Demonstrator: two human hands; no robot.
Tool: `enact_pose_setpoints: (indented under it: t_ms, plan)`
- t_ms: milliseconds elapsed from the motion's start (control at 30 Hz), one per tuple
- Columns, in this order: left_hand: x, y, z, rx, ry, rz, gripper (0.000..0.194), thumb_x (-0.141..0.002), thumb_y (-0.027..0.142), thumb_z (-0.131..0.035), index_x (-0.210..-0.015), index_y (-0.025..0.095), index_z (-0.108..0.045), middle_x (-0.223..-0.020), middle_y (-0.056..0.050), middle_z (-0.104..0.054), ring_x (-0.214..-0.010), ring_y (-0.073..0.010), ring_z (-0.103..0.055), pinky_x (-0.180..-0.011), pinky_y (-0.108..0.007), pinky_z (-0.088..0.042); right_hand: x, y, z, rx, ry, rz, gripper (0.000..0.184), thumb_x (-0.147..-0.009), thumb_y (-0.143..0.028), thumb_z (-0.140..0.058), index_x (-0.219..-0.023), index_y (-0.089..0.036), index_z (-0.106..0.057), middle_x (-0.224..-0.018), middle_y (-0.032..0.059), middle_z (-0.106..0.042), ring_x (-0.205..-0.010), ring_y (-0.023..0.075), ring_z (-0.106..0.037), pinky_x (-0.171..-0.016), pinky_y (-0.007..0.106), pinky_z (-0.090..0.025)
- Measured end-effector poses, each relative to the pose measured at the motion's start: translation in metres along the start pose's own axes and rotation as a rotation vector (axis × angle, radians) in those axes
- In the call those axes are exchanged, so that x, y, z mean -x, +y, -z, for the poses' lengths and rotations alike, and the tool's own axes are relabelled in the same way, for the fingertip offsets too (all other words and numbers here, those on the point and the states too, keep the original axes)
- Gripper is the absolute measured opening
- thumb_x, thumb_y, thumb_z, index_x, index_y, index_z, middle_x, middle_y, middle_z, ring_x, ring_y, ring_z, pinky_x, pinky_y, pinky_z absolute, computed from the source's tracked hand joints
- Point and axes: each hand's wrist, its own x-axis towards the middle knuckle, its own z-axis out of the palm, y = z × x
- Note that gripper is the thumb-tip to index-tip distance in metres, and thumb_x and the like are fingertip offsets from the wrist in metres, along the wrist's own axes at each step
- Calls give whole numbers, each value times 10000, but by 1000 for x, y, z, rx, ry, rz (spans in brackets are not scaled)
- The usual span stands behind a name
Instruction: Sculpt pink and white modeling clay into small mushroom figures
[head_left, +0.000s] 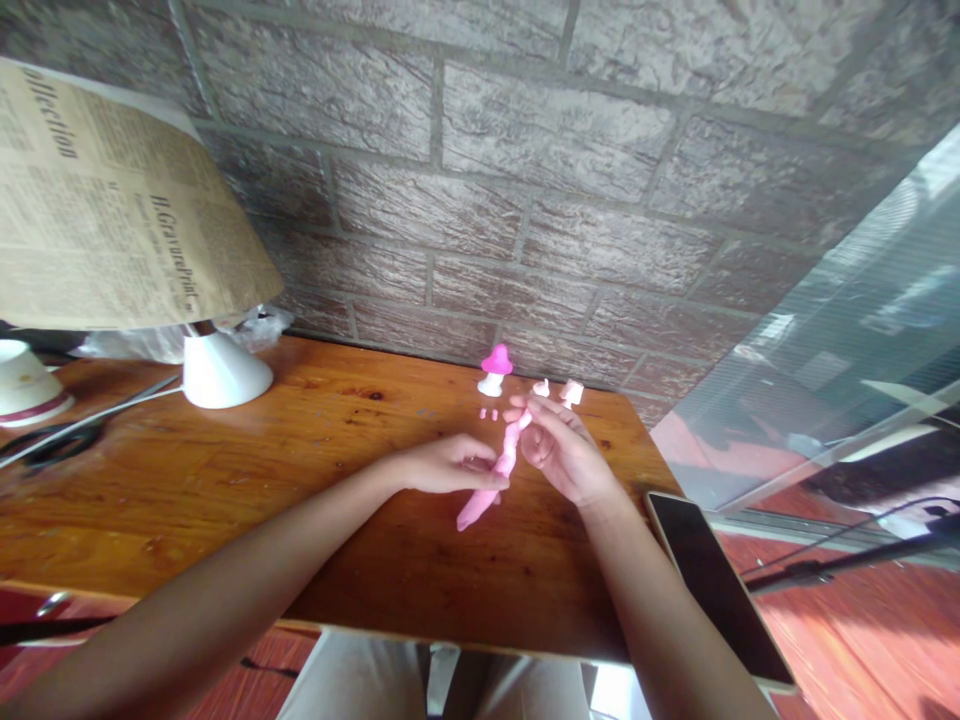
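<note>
A long, twisted strip of soft pink modelling clay (512, 452) is stretched between my hands above the table. My left hand (450, 463) pinches its lower half between thumb and fingers, and the loose end hangs toward me. Its upper end sits in the fingertips of my right hand (564, 450). Just beyond stands a mushroom-like figure (496, 370) with a bright pink cap and white base. Small pink pieces (488, 414) lie in front of it. Two pale pink shapes (541, 387) (571, 391) stand behind my right hand, partly hidden by it.
A lamp with a newsprint shade (135, 220) and white base (225, 370) stands at the left. Near it are a paper cup (30, 385) and black-handled scissors (64, 440). A phone (716, 590) lies at the table's right edge. A brick wall (480, 200) borders the back.
</note>
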Motion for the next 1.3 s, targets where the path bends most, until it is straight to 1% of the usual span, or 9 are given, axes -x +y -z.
enact_pose_setpoints:
  t_ms: [433, 600, 733, 833, 933, 1000, 1067, 1167, 1300]
  plan:
    - [-1, -4, 1, 0, -8, -9, 392, -858, 529, -661, -849, 138, -692, -869, -67, -769, -841, -179, -715, -837, -286, -518, -1, -1, -1, 40, 38, 13, 229, -738, -380, -799, -903, -222, -784, -829, 37, -777, -426, 40, -461, -378, 176, -338]
    - [-1, -3, 1, 12, -15, 4, 418, -847, 555, -661, -854, 138, -696, -872, -72, -770, -850, -188, -717, -835, -285, -519, -1, 0, 0, 42, 39, 18, 228, -749, -393, -787, -906, -226, -786, -840, 39, -779, -428, 41, -452, -381, 182, -340]
    - [0, 1, 0, -6, -4, 1, 450, -826, 582, -670, -861, 135, -700, -875, -74, -763, -838, -188, -710, -809, -280, -510, 0, -1, -1, 55, 35, 52, 243, -754, -373, -784, -959, -243, -779, -947, 33, -777, -454, 31, -463, -397, 173, -351]
    - [0, 2, 0, -19, 0, -1, 471, -816, 600, -671, -855, 132, -702, -880, -79, -761, -851, -199, -707, -803, -284, -505, -2, 0, 0, 111, 78, 96, 256, -758, -358, -782, -991, -254, -767, -1007, 25, -765, -444, 20, -449, -380, 170, -326]
    - [0, 0, 1, -33, 7, 2, 460, -839, 584, -654, -880, 128, -702, -902, -83, -762, -856, -197, -703, -797, -282, -501, -4, 3, 2, 209, 178, 166, 217, -767, -386, -777, -922, -235, -763, -913, 11, -755, -426, 26, -449, -363, 178, -313]
    - [0, 0, 1, -27, 6, 8, 448, -842, 573, -657, -874, 128, -695, -909, -84, -762, -869, -201, -702, -803, -284, -501, -6, 5, 3, 265, 211, 198, 218, -772, -401, -774, -893, -219, -756, -818, 0, -735, -423, 31, -457, -367, 179, -318]
    - [0, 0, 1, -12, 8, 10, 442, -829, 574, -672, -850, 132, -683, -890, -80, -760, -874, -206, -704, -808, -288, -500, -6, 5, 4, 286, 201, 219, 252, -766, -403, -782, -937, -222, -746, -765, -13, -717, -422, 34, -462, -372, 176, -321]
    - [0, 1, 0, -4, 8, 3, 442, -823, 575, -676, -840, 134, -679, -870, -73, -753, -855, -199, -700, -802, -287, -498, -5, 6, 4, 292, 183, 262, 319, -746, -390, -803, -1013, -241, -717, -771, -29, -713, -428, 39, -481, -378, 175, -340]
    - [1, 1, 1, -19, -7, 5, 442, -846, 564, -654, -867, 124, -689, -850, -66, -744, -819, -185, -685, -787, -284, -492, -5, 6, 2, 359, 201, 333, 258, -743, -380, -806, -922, -219, -714, -776, -25, -717, -423, 40, -495, -385, 180, -386]
